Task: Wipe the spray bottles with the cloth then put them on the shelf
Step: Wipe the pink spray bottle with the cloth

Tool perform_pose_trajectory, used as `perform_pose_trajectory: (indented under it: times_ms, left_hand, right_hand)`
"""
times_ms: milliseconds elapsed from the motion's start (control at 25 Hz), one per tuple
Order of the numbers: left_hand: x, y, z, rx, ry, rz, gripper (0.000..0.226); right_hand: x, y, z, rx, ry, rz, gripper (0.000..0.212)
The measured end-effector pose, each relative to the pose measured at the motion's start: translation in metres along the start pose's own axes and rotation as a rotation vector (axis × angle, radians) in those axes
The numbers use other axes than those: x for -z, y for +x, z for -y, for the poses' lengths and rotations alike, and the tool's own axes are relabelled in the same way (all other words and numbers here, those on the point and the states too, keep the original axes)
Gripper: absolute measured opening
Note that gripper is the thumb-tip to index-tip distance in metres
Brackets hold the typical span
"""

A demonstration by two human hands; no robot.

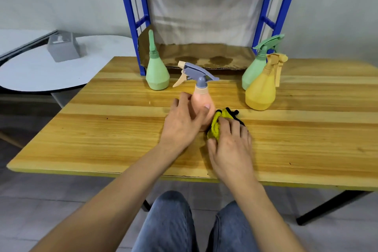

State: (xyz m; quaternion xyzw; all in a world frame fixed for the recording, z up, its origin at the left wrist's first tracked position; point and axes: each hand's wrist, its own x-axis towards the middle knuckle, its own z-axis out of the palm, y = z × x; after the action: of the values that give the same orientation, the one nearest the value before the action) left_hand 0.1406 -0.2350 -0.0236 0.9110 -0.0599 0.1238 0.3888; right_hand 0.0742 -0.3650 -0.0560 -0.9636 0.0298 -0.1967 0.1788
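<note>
A pink spray bottle (201,99) with a grey trigger head stands upright at the middle of the wooden table (122,129). My left hand (184,120) wraps around its body from the left. My right hand (231,145) presses a yellow cloth with black trim (216,124) against the bottle's lower right side. A green bottle with a tall nozzle (156,71) stands at the back left. To the right, a green spray bottle (255,67) stands behind a yellow spray bottle (260,90). The blue shelf (131,16) rises at the table's back edge.
Cardboard (204,57) lines the shelf's lower level, and a white sheet hangs behind it. A round white table (30,71) with a grey box (63,47) stands to the left. My knees show below the table's near edge.
</note>
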Motion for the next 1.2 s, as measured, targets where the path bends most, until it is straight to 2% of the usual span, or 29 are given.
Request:
perform_pose_trajectory:
  times_ms: [200, 320, 440, 560, 640, 800, 960, 1040, 1120, 1200]
  left_hand:
    - [0.037, -0.008, 0.028, -0.126, 0.058, 0.152, 0.053]
    - [0.052, 0.005, 0.03, -0.12, -0.131, 0.273, 0.047]
    - [0.057, 0.025, 0.026, -0.049, -0.316, 0.496, 0.059]
    - [0.054, 0.03, 0.021, -0.163, -0.197, 0.603, 0.064]
    - [0.044, 0.024, 0.019, -0.175, -0.159, 0.494, 0.067]
    - [0.014, 0.0, -0.001, -0.054, -0.072, 0.11, 0.071]
    - [0.012, -0.008, -0.016, -0.031, 0.076, -0.012, 0.056]
    - [0.033, 0.0, -0.01, -0.022, 0.014, 0.078, 0.05]
    - [0.053, 0.008, -0.001, -0.018, -0.095, 0.29, 0.053]
    - [0.062, 0.008, 0.005, -0.062, -0.108, 0.495, 0.066]
  right_hand:
    - [-0.001, 0.022, -0.018, 0.008, 0.114, 0.019, 0.059]
    - [-0.001, 0.028, -0.021, 0.019, 0.176, -0.019, 0.061]
    - [-0.001, 0.03, -0.025, 0.033, 0.191, 0.003, 0.055]
    - [0.001, 0.032, -0.02, 0.047, 0.051, 0.005, 0.058]
    - [-0.002, 0.025, -0.01, 0.02, -0.051, -0.006, 0.058]
    - [-0.007, 0.006, 0.006, -0.017, -0.104, -0.06, 0.057]
    - [-0.004, 0.01, -0.004, -0.009, -0.08, -0.054, 0.056]
    - [-0.002, 0.017, -0.012, -0.002, 0.005, -0.049, 0.054]
    - [-0.002, 0.024, -0.017, -0.014, 0.11, -0.025, 0.055]
    - [-0.001, 0.026, -0.018, -0.016, 0.173, 0.007, 0.057]
